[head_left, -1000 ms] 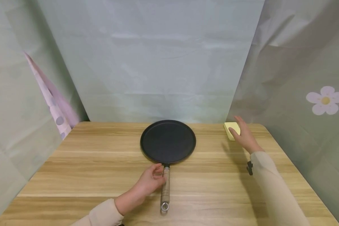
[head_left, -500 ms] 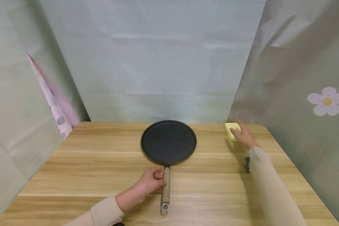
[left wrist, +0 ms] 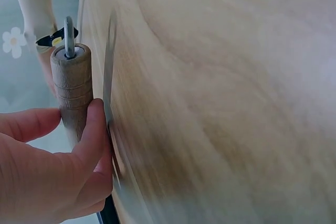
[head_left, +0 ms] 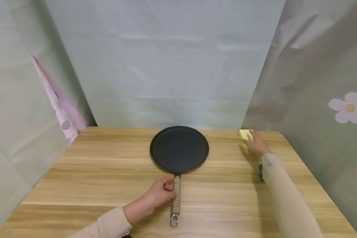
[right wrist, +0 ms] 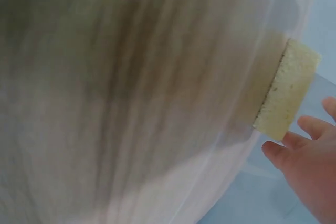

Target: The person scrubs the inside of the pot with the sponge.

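A round, flat black crepe pan (head_left: 179, 148) lies on the table, its wood-look handle (head_left: 176, 196) pointing towards me. My left hand (head_left: 156, 195) pinches this handle from the left; in the left wrist view the thumb and fingers stand on opposite sides of the grip (left wrist: 73, 85), below its metal hanging ring (left wrist: 69, 38). At the far right, my right hand (head_left: 258, 145) reaches over a pale yellow sponge (head_left: 244, 135). Seen from the right wrist, loosely spread fingers are right at the near end of the sponge block (right wrist: 289, 90).
The wood-grain table (head_left: 107, 185) has rounded back corners. A pale grey-green backdrop (head_left: 166, 66) hangs behind it, with side sheets left and right. A flower print (head_left: 349, 107) shows on the right sheet, and a pink dotted flap (head_left: 62, 115) on the left.
The right hand has come down closer over the sponge. My left fingers have settled around the pan's handle. The whole head view has shifted slightly; pan and sponge stay in place.
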